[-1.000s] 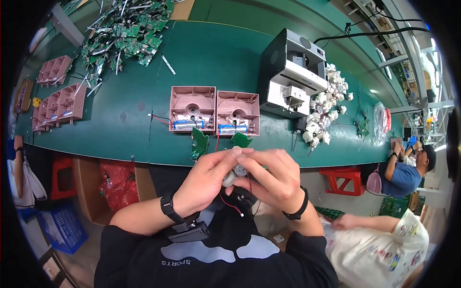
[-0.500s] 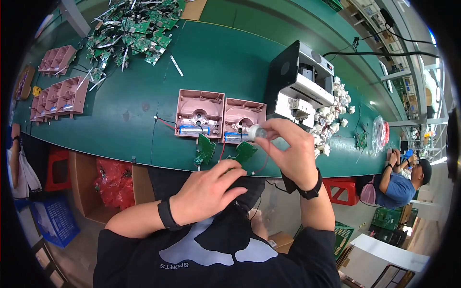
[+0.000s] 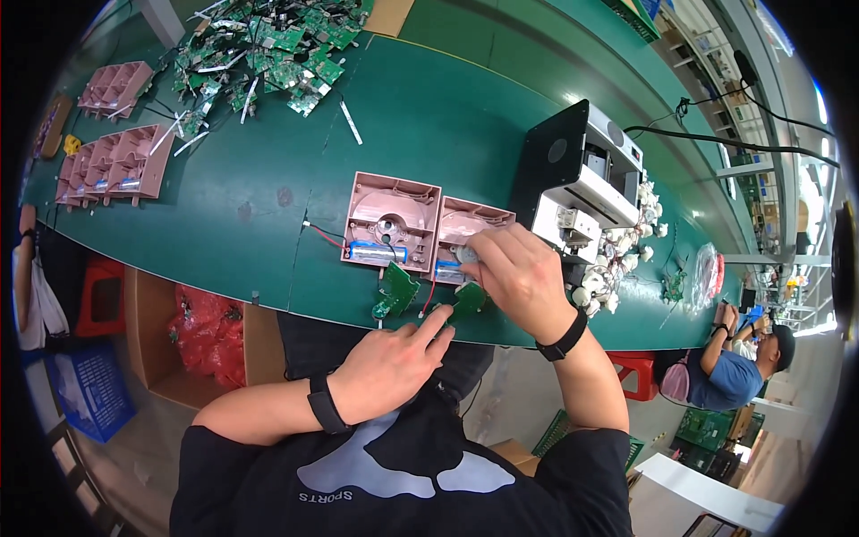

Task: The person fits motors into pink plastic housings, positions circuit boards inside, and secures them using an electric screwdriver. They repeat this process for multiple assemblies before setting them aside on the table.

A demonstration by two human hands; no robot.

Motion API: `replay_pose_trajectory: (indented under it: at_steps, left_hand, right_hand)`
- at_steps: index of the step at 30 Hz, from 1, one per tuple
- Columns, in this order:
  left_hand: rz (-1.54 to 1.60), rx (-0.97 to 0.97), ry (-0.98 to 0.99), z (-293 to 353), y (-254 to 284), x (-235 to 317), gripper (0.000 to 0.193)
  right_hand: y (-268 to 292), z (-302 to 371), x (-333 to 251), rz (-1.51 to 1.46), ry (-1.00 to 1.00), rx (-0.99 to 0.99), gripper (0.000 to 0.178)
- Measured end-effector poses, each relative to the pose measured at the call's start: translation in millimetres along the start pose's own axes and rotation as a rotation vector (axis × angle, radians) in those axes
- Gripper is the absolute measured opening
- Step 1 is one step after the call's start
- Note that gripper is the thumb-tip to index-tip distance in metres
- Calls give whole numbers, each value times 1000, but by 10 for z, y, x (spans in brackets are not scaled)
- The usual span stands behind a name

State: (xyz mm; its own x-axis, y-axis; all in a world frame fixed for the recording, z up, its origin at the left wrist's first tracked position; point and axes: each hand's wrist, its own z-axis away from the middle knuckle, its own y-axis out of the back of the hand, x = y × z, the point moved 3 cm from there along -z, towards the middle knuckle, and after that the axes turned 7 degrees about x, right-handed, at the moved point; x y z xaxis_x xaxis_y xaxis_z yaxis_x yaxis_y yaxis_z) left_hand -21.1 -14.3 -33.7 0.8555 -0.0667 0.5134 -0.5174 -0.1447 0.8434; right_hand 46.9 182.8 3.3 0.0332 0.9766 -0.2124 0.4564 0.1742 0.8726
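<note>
So, right hand pinches the small round part over a pink case; left hand, fingers loosely spread, sits at the part's seven o'clock. Probably light, stiff, slippery: grip the rim.

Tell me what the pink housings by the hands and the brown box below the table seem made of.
Pink housings: probably satin-finished moulded plastic, judging by the thin ribs and soft sheen. Brown box: likely matte cardboard, given its thin, dull sides.
</note>
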Motion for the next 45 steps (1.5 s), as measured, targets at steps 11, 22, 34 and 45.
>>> replay_pose_trajectory:
  at_steps: [11, 22, 34, 45]
  left_hand:
    - [61, 63, -43, -13, 66, -13, 37]
    - [1967, 158, 576, 54, 211, -268, 49]
    - [2035, 246, 603, 84, 311, -157, 37]
    - [1835, 325, 391, 109, 167, -187, 36]
  right_hand:
    - [49, 61, 87, 16, 81, -158, 24]
    - [498, 322, -821, -431, -304, 79, 40]
    - [52, 470, -1246, -346, -339, 71, 37]
    - [-108, 478, -1367, -634, -556, 102, 14]
